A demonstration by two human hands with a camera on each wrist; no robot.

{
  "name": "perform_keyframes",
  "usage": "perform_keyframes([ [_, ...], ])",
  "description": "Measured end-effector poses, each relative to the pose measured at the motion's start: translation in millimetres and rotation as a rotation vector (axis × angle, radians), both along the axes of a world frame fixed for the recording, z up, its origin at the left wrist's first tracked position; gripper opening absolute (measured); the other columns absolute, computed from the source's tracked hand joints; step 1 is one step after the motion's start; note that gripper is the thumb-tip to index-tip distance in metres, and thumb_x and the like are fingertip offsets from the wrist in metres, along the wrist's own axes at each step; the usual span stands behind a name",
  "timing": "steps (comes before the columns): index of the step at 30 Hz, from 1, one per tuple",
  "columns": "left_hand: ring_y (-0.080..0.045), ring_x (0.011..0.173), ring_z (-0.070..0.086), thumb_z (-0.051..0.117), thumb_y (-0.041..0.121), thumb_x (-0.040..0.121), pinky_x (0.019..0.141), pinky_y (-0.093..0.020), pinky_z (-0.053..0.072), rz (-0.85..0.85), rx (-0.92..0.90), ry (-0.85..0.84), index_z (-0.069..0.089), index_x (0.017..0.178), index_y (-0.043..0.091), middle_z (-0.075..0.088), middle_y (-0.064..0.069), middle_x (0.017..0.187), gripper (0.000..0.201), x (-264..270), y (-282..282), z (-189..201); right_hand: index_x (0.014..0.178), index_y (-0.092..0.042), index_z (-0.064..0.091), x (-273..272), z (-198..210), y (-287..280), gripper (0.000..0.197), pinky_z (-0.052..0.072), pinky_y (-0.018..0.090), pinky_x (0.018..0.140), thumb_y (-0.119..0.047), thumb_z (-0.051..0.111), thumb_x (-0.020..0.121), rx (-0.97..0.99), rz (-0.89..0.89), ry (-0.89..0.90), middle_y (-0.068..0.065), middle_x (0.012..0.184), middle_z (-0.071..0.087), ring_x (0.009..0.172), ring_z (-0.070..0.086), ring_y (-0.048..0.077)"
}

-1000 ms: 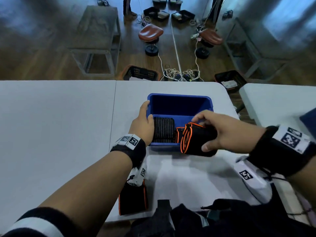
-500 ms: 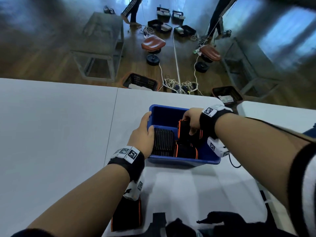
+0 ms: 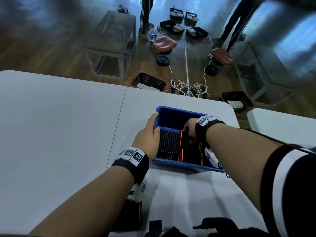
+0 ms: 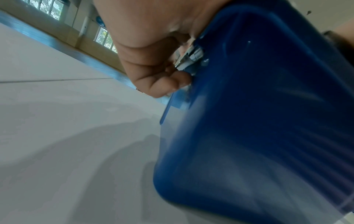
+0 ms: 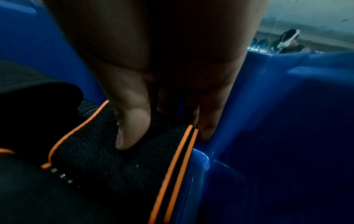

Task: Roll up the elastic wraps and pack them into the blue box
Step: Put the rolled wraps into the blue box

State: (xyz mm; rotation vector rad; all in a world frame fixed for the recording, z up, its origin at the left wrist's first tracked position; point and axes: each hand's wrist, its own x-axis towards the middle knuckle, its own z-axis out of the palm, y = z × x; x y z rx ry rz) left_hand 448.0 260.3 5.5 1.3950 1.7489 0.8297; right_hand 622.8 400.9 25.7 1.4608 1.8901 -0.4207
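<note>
Packing step: a rolled wrap is being seated in the box.

The wrap (image 5: 122, 159), black with orange edging, sits inside the box (image 3: 172, 111) against its right wall, beyond another roll (image 3: 189, 157) and beside a ribbed one (image 3: 168, 142). The right hand (image 3: 189, 128) presses it down, thumb on top, fingers tucked between wrap and wall. The left hand (image 3: 148, 135) grips the box's left rim. Next, probably: let go, then fetch the flat wrap (image 3: 131, 218) lying nearer the person than the box.
</note>
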Motion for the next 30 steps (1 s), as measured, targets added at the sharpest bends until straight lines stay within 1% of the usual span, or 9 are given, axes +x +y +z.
perform_keyframes([
  [3,-0.02,0.065,0.062,0.033,0.033,0.106,0.058,-0.032,0.045,-0.001,0.007,0.036,0.017,0.151,0.049,0.064,-0.004,0.075,0.051,0,1,1,0.071,-0.03,0.07,-2,-11,12,0.022,0.061,0.041,0.079,-0.023,0.082,0.054,-0.006,0.014,-0.009,-0.005,0.075,0.075,0.077,0.072,0.022],
  [5,-0.019,0.066,0.062,0.033,0.033,0.106,0.059,-0.032,0.046,0.002,0.001,0.041,0.017,0.151,0.049,0.064,-0.003,0.077,0.051,0,0,1,0.073,-0.031,0.071,3,-30,26,0.023,0.062,0.041,0.078,-0.026,0.077,0.052,0.003,0.039,-0.015,-0.005,0.074,0.074,0.074,0.072,0.023],
  [8,-0.018,0.068,0.064,0.033,0.033,0.106,0.06,-0.031,0.048,0.007,-0.005,0.024,0.018,0.15,0.05,0.065,-0.003,0.08,0.05,2,1,2,0.091,-0.031,0.075,-1,-27,24,0.042,0.061,0.042,0.079,-0.031,0.075,0.049,0.015,0.083,-0.009,-0.003,0.081,0.075,0.077,0.072,0.025],
  [12,-0.017,0.07,0.064,0.034,0.032,0.105,0.059,-0.028,0.043,0.022,0.0,0.036,0.02,0.15,0.05,0.065,-0.002,0.081,0.05,3,1,2,0.116,-0.017,0.072,-9,21,-10,0.045,0.056,0.032,0.087,-0.02,0.081,0.072,0.017,0.087,0.055,0.006,0.11,0.074,0.104,0.069,0.027],
  [16,-0.019,0.076,0.065,0.034,0.032,0.105,0.07,-0.033,0.05,0.037,-0.005,0.031,0.021,0.149,0.051,0.067,-0.004,0.089,0.049,6,-1,3,0.125,-0.022,0.065,5,47,-25,0.051,0.054,0.033,0.086,-0.024,0.082,0.077,0.063,0.129,0.209,0.002,0.119,0.068,0.107,0.064,0.023],
  [20,-0.02,0.082,0.065,0.034,0.032,0.106,0.079,-0.037,0.052,0.046,-0.012,0.08,0.022,0.15,0.05,0.068,-0.008,0.097,0.049,10,-1,7,0.123,-0.023,0.063,30,80,-53,0.05,0.045,0.029,0.077,-0.034,0.081,0.078,0.094,0.196,0.387,-0.004,0.116,0.062,0.107,0.06,0.02],
  [26,-0.015,0.075,0.062,0.035,0.031,0.105,0.061,-0.026,0.042,0.071,-0.025,0.166,0.023,0.151,0.047,0.067,-0.008,0.092,0.05,16,-1,12,0.114,-0.027,0.067,62,100,-110,0.041,0.048,0.026,0.083,-0.034,0.081,0.077,0.027,0.188,0.724,-0.011,0.102,0.066,0.092,0.06,0.009],
  [28,-0.018,0.074,0.063,0.035,0.031,0.105,0.061,-0.026,0.044,0.072,-0.03,0.18,0.022,0.151,0.047,0.068,-0.008,0.091,0.05,16,0,13,0.11,-0.025,0.068,65,95,-130,0.037,0.051,0.026,0.083,-0.031,0.082,0.076,-0.041,0.166,0.816,-0.011,0.097,0.069,0.088,0.063,0.006],
  [30,-0.021,0.076,0.064,0.035,0.032,0.105,0.067,-0.032,0.049,0.07,-0.029,0.181,0.022,0.15,0.047,0.069,-0.009,0.093,0.05,15,-1,11,0.108,-0.026,0.068,65,84,-148,0.034,0.052,0.022,0.08,-0.031,0.082,0.077,-0.096,0.16,0.858,-0.011,0.095,0.069,0.085,0.062,0.002],
])
